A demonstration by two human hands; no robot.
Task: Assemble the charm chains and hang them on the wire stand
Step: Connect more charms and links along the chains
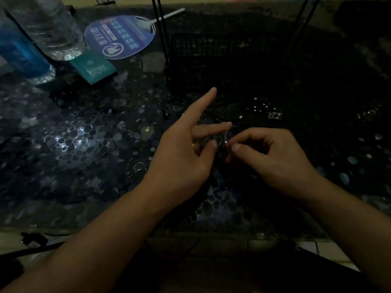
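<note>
From my head camera, the charm chain hung between my two hands, its long axis running near twelve to six, top end at my left middle fingertip. My left hand pinched it with thumb and middle finger, index finger pointing off to one o'clock. My right hand, at three o'clock of the chain and equally near, curled its fingers onto the lower links. The wire stand waited at twelve o'clock on the table.
</note>
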